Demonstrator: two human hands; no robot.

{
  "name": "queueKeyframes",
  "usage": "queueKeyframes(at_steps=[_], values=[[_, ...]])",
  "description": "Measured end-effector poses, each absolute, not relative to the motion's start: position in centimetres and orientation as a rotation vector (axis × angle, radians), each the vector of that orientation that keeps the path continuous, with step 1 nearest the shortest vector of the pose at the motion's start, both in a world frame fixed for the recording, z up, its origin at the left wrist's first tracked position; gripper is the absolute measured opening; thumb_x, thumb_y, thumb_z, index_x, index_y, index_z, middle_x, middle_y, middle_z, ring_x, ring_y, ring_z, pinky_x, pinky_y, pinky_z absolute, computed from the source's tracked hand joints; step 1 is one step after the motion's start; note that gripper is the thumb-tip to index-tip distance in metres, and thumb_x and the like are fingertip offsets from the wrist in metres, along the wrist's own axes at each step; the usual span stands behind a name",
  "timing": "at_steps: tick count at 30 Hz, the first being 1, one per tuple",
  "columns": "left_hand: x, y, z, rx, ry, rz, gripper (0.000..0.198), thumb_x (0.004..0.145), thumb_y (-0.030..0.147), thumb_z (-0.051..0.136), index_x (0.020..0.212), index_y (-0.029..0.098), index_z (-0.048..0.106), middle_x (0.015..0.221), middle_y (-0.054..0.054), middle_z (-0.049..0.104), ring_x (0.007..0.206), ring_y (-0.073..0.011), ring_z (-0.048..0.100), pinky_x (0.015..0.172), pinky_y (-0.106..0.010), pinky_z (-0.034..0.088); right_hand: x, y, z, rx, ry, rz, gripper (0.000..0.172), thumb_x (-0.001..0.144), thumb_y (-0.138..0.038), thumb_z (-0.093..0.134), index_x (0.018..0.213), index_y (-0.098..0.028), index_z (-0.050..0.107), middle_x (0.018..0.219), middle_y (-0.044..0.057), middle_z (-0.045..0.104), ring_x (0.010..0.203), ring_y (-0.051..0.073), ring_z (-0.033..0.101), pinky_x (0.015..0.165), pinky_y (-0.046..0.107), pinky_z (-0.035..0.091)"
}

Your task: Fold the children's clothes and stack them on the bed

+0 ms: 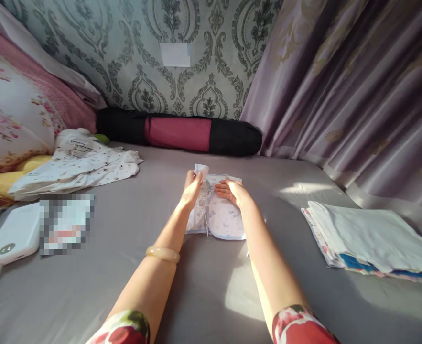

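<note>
A small white baby shirt (226,220) with a pale blue print, blue edging and thin tie strings lies spread on the grey sheet in front of me. My left hand (192,188) is closed on a part of the shirt at its upper left, and a pinched piece of cloth stands up above the fingers. My right hand (233,190) rests over the shirt's upper right, its fingers stretched out to the left. Both hands and wrists cover parts of the garment.
To the right lies a stack of folded clothes (372,236). A white power bank (15,234) with a cable and a pixelated item (67,223) are at left, below a crumpled printed cloth (85,165). A long black-and-red bag (178,134) lies along the wall beside the curtain (304,86).
</note>
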State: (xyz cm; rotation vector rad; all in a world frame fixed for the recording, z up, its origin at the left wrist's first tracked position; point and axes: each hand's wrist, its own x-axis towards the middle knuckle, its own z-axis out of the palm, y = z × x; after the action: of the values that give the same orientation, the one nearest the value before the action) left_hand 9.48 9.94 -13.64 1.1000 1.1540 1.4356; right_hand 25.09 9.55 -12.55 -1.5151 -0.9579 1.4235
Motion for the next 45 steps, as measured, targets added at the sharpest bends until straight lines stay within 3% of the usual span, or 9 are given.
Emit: queueKeyframes(at_steps=[4,8,12,15,18,22,32,38,45], values=[[9.0,9.2,-13.3,1.559,1.166,1.109,0.032,0.091,0.048,0.049,0.099,0.023,0.067,0.108,-0.006,0.067,0.109,-0.0241,0.058,0.098,-0.037,0.043,25.1,9.9,-13.7,-1.434,-0.882,1.52,0.045,0.102,-0.042,0.033,0.119,-0.01,0.06,0.095,0.013,0.073,0.081,0.02,0.07,0.075,0.033,0.057],[7.1,10.4,-13.7,1.534,1.443,1.276,0.03,0.092,0.037,0.044,0.102,0.019,0.066,0.11,-0.008,0.068,0.11,-0.0232,0.059,0.1,-0.036,0.042,24.8,10.4,-13.9,-1.487,-0.892,1.485,0.048,0.099,-0.051,0.038,0.115,-0.013,0.06,0.092,0.011,0.072,0.073,0.018,0.07,0.069,0.03,0.057],[5.9,11.4,-15.2,1.635,1.611,1.167,0.032,0.087,0.02,0.042,0.111,0.019,0.064,0.114,-0.01,0.068,0.112,-0.0235,0.06,0.102,-0.039,0.041,24.7,10.4,-14.0,-1.666,-1.083,1.261,0.019,0.093,-0.025,0.05,0.097,-0.013,0.065,0.072,0.004,0.069,0.059,0.015,0.066,0.06,0.025,0.054],[6.1,11.0,-16.3,1.883,1.715,0.912,0.045,0.086,0.012,0.037,0.125,0.021,0.057,0.128,-0.012,0.063,0.125,-0.0262,0.053,0.113,-0.051,0.025,25.0,10.5,-14.2,-1.767,-1.181,1.074,0.017,0.09,-0.02,0.049,0.092,-0.016,0.065,0.064,0.002,0.065,0.058,0.018,0.064,0.058,0.026,0.051],[6.5,10.5,-16.9,2.074,1.732,0.7,0.052,0.087,0.01,0.033,0.135,0.022,0.05,0.143,-0.013,0.052,0.139,-0.0273,0.038,0.114,-0.059,0.013,25.6,10.4,-14.3,-1.937,-1.419,0.731,0.019,0.09,-0.025,0.049,0.092,-0.019,0.067,0.077,0.006,0.069,0.077,0.022,0.067,0.068,0.028,0.05],[6.4,10.4,-17.4,2.154,1.747,0.567,0.054,0.09,0.011,0.03,0.141,0.022,0.044,0.151,-0.013,0.042,0.144,-0.0277,0.03,0.113,-0.063,0.012,25.4,9.7,-14.2,-2.152,-1.614,0.418,0.025,0.093,-0.03,0.048,0.107,-0.019,0.065,0.105,0.012,0.068,0.103,0.027,0.063,0.083,0.033,0.047],[7.3,10.1,-15.5,2.177,1.716,0.729,0.048,0.092,0.015,0.033,0.138,0.02,0.047,0.148,-0.013,0.046,0.141,-0.0262,0.035,0.116,-0.058,0.018,24.5,8.5,-13.9,-2.191,-1.708,0.113,0.036,0.096,-0.023,0.039,0.127,-0.013,0.055,0.125,0.018,0.059,0.115,0.028,0.055,0.093,0.037,0.042],[10.8,10.3,-16.6,2.269,1.377,0.849,0.052,0.088,0.013,0.034,0.139,0.015,0.048,0.144,-0.015,0.05,0.137,-0.0246,0.041,0.115,-0.044,0.032,23.4,8.7,-14.6,-1.966,-2.069,0.147,0.048,0.099,-0.024,0.027,0.145,-0.022,0.042,0.152,0.008,0.039,0.143,0.025,0.025,0.115,0.048,0.016],[10.1,9.9,-17.0,2.335,1.784,0.478,0.053,0.099,0.03,0.026,0.145,0.008,0.041,0.152,-0.018,0.038,0.144,-0.0304,0.028,0.118,-0.049,0.018,22.3,8.6,-15.3,-1.978,-2.158,0.288,0.052,0.1,-0.033,0.023,0.151,-0.026,0.033,0.16,0.002,0.024,0.148,0.024,0.011,0.118,0.053,0.006]])
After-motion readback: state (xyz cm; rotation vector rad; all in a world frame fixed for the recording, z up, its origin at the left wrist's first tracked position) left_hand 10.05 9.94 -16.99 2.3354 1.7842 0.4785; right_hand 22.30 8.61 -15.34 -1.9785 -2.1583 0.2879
